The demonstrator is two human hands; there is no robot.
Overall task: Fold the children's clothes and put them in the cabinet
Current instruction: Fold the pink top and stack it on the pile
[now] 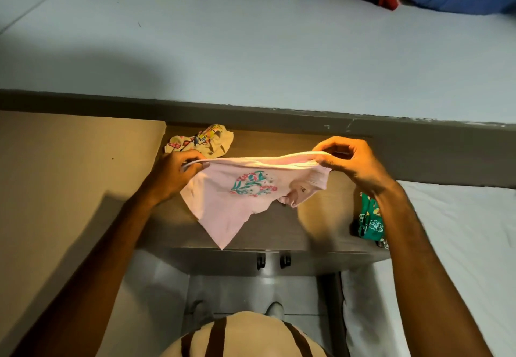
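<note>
I am holding a small pink shirt [237, 197] stretched above the worktop [321, 217], my left hand [174, 174] and right hand [349, 161] each pinching its top edge; folding is underway, and laying it flat looks next.

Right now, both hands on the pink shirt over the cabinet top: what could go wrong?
1. The pink shirt hangs bunched and skewed between the left hand and right hand, so a fold started now may come out crooked.
2. Its low corner could drag across the cabinet top as it is lowered.
3. The green garment sits at the right edge and may get knocked off.
</note>
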